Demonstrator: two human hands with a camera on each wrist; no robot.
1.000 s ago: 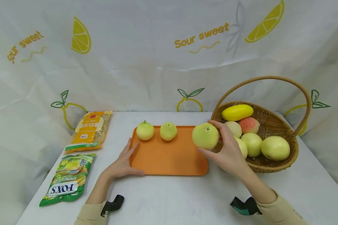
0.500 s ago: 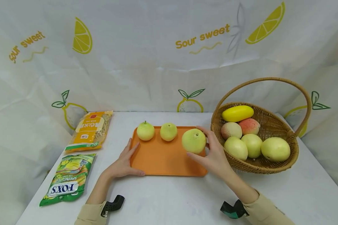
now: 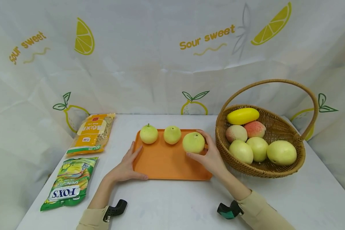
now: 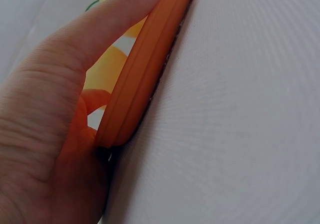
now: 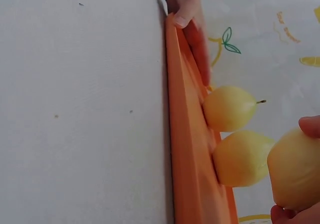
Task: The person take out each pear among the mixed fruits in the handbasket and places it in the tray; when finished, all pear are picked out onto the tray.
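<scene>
In the head view, my right hand (image 3: pixel 210 156) grips a round yellow-green pear (image 3: pixel 193 142) between thumb and fingers over the right part of the orange tray (image 3: pixel 169 164). The right wrist view shows this pear (image 5: pixel 295 169) apart from the tray's surface. Two similar pears stand along the tray's back edge, the left pear (image 3: pixel 148 134) with its stem up and the other pear (image 3: pixel 172 134) beside it. My left hand (image 3: pixel 126 166) rests spread at the tray's left front corner. Its thumb lies along the front rim (image 4: pixel 145 58) in the left wrist view.
A wicker basket (image 3: pixel 300 150) with a tall handle stands to the right. Inside are a yellow oblong fruit (image 3: pixel 242 116), two peaches (image 3: pixel 254 129) and several pale green fruits (image 3: pixel 281 153). At left lie an orange grain bag (image 3: pixel 91 133) and a green FOX'S bag (image 3: pixel 70 182).
My right hand has carried the pear leftward from beside the basket to above the tray, and it sits somewhat lower in view. The left hand and tray have stayed in place.
</scene>
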